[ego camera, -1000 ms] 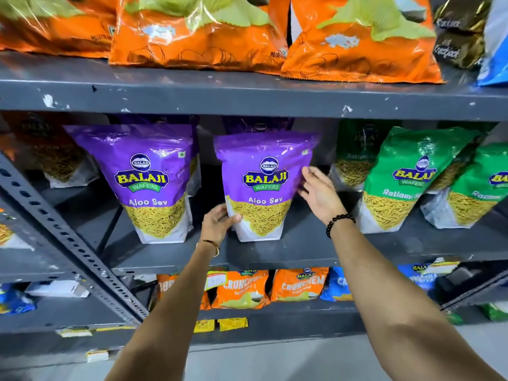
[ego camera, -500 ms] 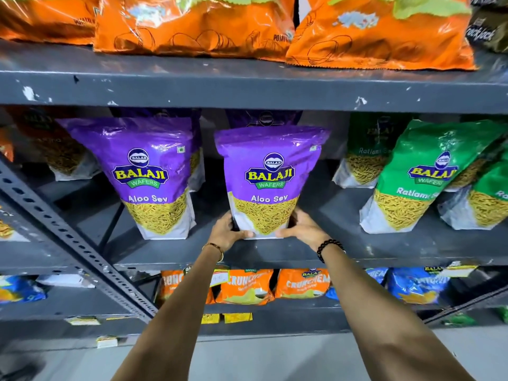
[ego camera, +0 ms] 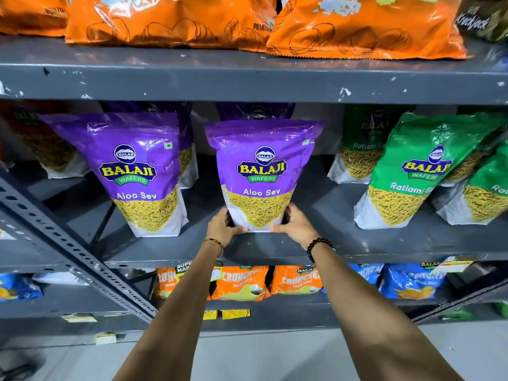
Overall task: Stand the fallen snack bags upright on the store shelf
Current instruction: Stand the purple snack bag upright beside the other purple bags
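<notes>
Lighting bright, even, from above and in front. Glare streaks on glossy purple bags [ego camera: 263,171] and orange bags [ego camera: 170,20]. Shelf [ego camera: 247,81] recess behind them dim. Wide-angle bending at left and right edges; corners slightly soft.

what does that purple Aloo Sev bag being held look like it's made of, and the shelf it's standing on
The purple Aloo Sev bag looks like glossy plastic film: it shows bright glare streaks and soft crinkles near its top. The shelf looks like grey painted metal with a matte finish: white chips mark the paint on the board above, and the slanted brace is perforated. Both are judged by look alone.
</notes>
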